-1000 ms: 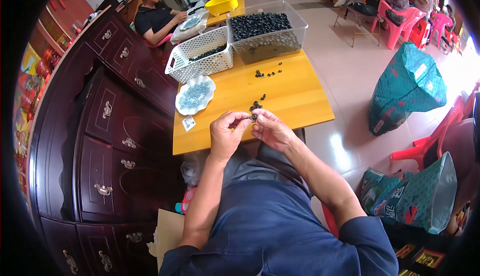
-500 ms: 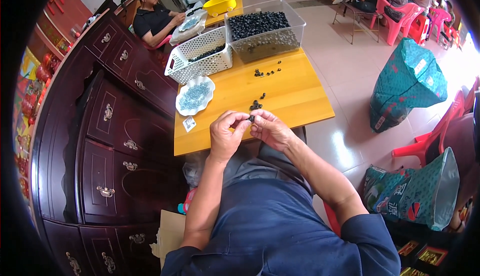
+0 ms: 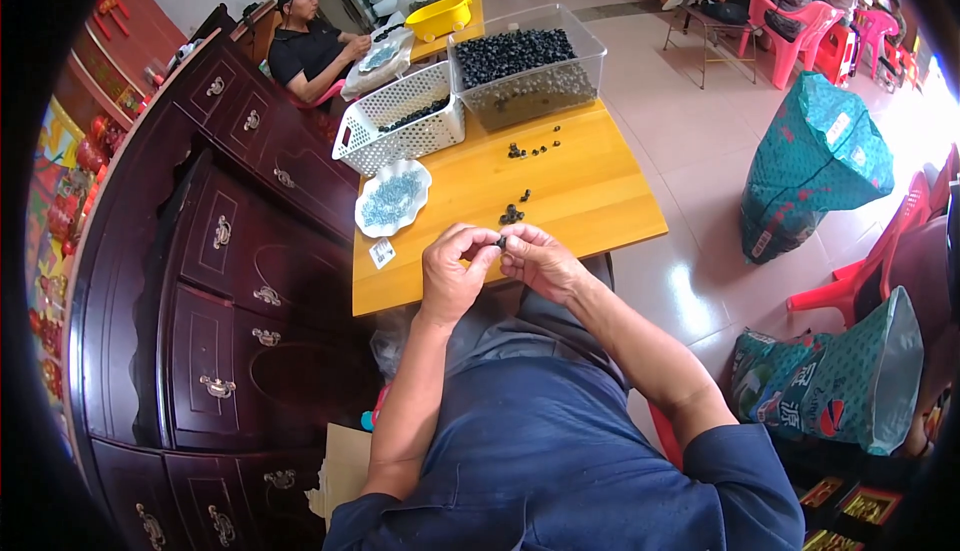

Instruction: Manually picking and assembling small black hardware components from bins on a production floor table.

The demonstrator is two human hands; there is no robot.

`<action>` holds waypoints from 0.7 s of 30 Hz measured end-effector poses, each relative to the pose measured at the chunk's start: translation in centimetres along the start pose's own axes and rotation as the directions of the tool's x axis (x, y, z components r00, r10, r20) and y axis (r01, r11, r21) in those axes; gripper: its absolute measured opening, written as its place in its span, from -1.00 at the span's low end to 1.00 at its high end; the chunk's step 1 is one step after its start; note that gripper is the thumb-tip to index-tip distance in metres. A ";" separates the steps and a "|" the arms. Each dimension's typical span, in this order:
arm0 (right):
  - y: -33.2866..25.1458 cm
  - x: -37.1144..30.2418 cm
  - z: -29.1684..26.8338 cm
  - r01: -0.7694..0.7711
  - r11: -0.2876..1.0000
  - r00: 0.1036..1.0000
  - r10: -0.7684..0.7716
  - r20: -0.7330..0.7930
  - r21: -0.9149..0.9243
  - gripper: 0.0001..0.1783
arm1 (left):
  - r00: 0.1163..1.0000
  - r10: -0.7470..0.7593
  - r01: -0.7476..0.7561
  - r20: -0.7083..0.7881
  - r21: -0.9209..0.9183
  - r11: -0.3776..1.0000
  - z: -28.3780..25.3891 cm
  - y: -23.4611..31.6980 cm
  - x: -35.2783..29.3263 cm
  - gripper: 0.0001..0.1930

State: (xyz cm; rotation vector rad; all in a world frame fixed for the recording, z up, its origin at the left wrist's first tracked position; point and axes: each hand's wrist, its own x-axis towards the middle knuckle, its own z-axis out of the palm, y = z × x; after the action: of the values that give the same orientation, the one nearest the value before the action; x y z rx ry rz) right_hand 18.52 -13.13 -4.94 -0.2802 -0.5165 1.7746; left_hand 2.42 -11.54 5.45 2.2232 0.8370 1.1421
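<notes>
Over the near edge of the wooden table (image 3: 590, 191), my left hand (image 3: 453, 273) and my right hand (image 3: 545, 263) meet fingertip to fingertip. Pinched between them is a small black part (image 3: 501, 242), mostly covered by the fingers. Just beyond my hands lies a little cluster of similar black parts (image 3: 512, 215), with more loose ones farther back. To the left, a scalloped white dish (image 3: 423, 179) holds many tiny light-blue pieces (image 3: 392, 197). A small white label (image 3: 381, 252) lies by the table's left edge.
A white perforated basket (image 3: 385, 151) and a clear plastic bin (image 3: 535, 103), both with black parts inside, stand at the back. Dark wooden drawers (image 3: 235, 351) line the left. Teal sacks (image 3: 810, 171) stand at right. A seated person (image 3: 300, 51) works beyond, near a yellow basin (image 3: 440, 17).
My hands stay pinched together, with the fingertips shifted only slightly around the black part. The whole view has moved a little.
</notes>
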 end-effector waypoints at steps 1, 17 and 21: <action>0.1 0.0 0.0 -0.013 1.000 1.000 0.013 -0.012 0.002 -0.85 | 0.999 -0.042 0.042 0.011 -0.022 0.999 0.0 -0.1 -0.1 -0.88; 0.2 -0.4 1.8 0.014 0.996 0.998 -0.020 -0.064 -0.091 -0.86 | 0.972 -0.225 0.235 0.068 -0.194 0.952 -0.2 -2.3 -0.9 -0.88; 0.1 -0.2 1.0 -0.005 0.998 0.999 0.003 -0.034 -0.057 -0.86 | 0.972 -0.224 0.233 0.067 -0.189 0.954 -0.2 -2.3 -0.9 -0.88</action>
State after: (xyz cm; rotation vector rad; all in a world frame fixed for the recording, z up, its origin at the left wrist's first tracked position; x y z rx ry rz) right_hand 18.06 -13.57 -4.14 -0.3507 -0.5430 1.7584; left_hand 1.14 -10.57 3.56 1.9289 0.8962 1.0132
